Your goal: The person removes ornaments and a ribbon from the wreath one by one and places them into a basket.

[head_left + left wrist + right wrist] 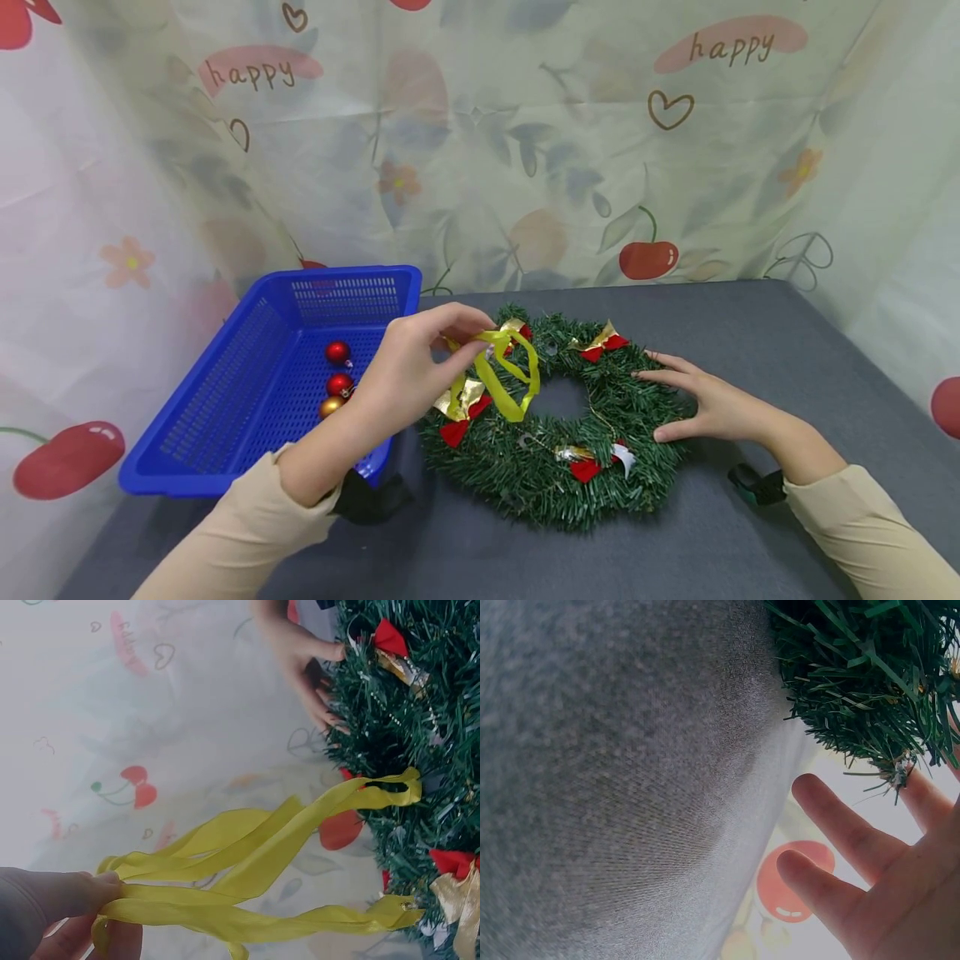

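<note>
A green wreath [637,417] with red and gold bows lies on the dark grey table. Over its left side my left hand [408,367] pinches a looped yellow ribbon [498,387] between thumb and fingers. The left wrist view shows the ribbon [247,877] stretching from the fingertips to the wreath [442,735]. My right hand [708,404] is at the wreath's right edge, fingers spread and fairly straight. In the right wrist view, two fingers of that hand [900,900] stand clear of the green tips, while others are partly hidden behind them.
A blue plastic basket [202,367] stands left of the wreath. Inside it are two red baubles [337,352] and a gold bauble [331,407]. A patterned curtain [480,167] hangs behind and around the table [750,333].
</note>
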`<state>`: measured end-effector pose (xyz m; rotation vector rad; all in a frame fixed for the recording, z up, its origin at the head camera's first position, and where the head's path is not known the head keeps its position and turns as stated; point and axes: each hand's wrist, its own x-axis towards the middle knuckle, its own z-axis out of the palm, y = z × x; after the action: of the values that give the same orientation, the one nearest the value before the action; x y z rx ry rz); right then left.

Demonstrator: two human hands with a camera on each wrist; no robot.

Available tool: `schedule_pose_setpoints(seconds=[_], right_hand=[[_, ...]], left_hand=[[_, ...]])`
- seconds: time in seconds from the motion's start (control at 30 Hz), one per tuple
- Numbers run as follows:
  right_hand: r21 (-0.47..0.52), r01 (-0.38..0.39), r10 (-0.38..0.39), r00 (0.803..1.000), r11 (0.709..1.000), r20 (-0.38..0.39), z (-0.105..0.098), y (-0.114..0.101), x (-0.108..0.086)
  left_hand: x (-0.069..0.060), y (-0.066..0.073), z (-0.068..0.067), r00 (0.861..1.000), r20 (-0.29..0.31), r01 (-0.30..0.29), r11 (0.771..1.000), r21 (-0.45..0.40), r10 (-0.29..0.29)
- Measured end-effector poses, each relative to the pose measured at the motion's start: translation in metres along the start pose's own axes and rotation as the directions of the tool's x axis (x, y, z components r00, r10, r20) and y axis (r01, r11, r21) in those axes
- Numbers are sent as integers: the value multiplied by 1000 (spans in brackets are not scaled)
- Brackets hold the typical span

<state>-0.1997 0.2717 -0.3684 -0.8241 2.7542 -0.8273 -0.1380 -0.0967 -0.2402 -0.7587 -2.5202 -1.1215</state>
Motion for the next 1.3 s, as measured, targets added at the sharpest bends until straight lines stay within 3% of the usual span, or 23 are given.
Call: schedule_pose_setpoints(seconds=[0.73, 1.3], right_hand=[[2, 3, -3, 1000, 1000, -6, 2, 3, 0], [-5, 4, -4, 1000, 1000, -8, 2, 4, 0]], left_hand=[[4, -11, -29, 992, -115, 62, 998, 27, -58], [6, -27, -55, 965, -247, 110, 991, 71, -89]])
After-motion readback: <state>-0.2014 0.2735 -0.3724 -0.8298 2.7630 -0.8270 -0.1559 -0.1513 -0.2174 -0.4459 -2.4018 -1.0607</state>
